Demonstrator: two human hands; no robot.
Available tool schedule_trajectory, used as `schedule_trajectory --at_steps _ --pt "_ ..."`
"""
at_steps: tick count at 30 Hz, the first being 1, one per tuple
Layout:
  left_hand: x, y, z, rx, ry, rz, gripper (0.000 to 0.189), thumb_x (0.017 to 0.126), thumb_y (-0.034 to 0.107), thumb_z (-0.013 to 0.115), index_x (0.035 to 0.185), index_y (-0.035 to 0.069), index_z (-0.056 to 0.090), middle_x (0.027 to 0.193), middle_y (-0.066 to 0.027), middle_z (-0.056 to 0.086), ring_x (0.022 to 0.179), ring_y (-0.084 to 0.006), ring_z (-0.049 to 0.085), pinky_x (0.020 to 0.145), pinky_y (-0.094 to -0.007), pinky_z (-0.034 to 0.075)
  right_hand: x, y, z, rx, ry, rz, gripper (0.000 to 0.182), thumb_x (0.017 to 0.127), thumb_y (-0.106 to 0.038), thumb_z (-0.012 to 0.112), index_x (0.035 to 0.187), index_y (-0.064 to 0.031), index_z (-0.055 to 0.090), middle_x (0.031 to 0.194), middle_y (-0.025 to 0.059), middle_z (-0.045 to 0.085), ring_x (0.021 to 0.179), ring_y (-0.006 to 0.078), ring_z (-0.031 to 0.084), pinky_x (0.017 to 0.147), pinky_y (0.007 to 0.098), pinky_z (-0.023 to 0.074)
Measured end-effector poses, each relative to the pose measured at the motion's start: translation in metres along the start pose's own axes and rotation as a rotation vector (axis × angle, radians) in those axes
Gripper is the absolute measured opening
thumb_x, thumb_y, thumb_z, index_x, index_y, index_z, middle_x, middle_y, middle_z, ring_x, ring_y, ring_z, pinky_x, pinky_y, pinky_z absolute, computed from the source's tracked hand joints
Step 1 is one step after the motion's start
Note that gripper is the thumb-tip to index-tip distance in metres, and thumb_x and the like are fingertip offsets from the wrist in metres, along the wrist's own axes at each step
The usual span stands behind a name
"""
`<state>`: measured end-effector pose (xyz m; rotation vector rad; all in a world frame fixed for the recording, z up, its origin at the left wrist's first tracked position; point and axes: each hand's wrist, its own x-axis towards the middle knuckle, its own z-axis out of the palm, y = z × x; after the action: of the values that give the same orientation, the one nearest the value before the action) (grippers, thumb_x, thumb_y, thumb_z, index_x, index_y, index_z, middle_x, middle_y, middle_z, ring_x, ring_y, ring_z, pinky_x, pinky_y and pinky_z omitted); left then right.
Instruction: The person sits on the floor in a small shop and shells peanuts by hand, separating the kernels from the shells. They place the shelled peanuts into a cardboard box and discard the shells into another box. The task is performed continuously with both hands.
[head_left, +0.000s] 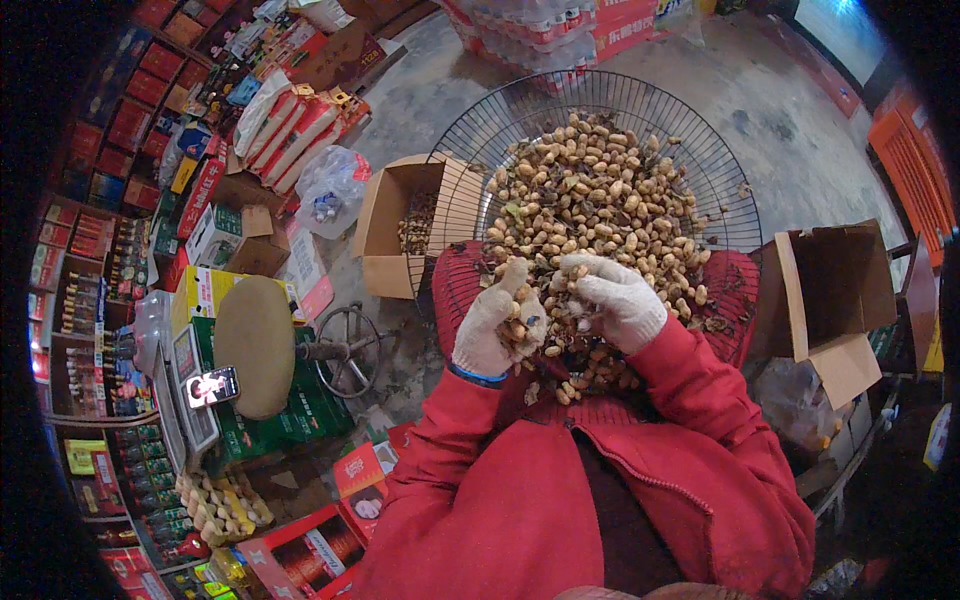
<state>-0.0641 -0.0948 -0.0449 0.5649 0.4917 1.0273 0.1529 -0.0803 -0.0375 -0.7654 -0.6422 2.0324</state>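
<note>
A wide black wire basket (720, 135) rests across my lap, heaped with unshelled peanuts (600, 187) mixed with dry leaves and stems. My left hand (491, 322), in a whitish knit glove with a blue band at the wrist, cups several peanuts in its palm, fingers curled around them. Close on its right, my right hand (619, 300), gloved alike, pinches a peanut (580, 271) between thumb and fingers. Both hands are over the near part of the heap. More peanuts lie below them, near the jacket's zip.
An open cardboard box (382, 225) holding peanuts stands left of the basket; another open box (840, 292) is at the right. An upturned round stool (255, 345), a phone (212, 387) and egg trays (217, 506) are at left. Bottled drink packs (532, 30) stand beyond.
</note>
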Motion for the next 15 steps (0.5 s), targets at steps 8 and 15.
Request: schedule_trajectory --at_steps 8,15 --pt "0.007 0.012 0.02 0.12 0.196 -0.27 0.059 0.091 0.021 0.053 0.148 0.013 0.042 0.098 -0.0025 0.063 0.07 -0.0111 0.058 0.052 -0.0209 0.043 -0.008 0.008 0.013 -0.595 0.077 -0.504 0.032 0.089 -0.004 0.066 0.122 -0.0028 0.064 0.106 0.0056 0.066 0.094 0.0196 0.065 0.082 0.0314 0.0532" --pt "0.012 -0.005 0.016 0.09 0.281 -0.203 0.047 0.104 0.034 0.041 0.144 0.01 0.045 0.124 -0.007 0.061 0.094 -0.0187 0.067 0.063 -0.0291 0.057 -0.012 -0.005 0.027 -1.21 -0.205 -0.832 0.05 0.079 -0.005 0.076 0.127 -0.0069 0.06 0.114 0.0166 0.064 0.099 0.034 0.065 0.084 0.0366 0.0532"
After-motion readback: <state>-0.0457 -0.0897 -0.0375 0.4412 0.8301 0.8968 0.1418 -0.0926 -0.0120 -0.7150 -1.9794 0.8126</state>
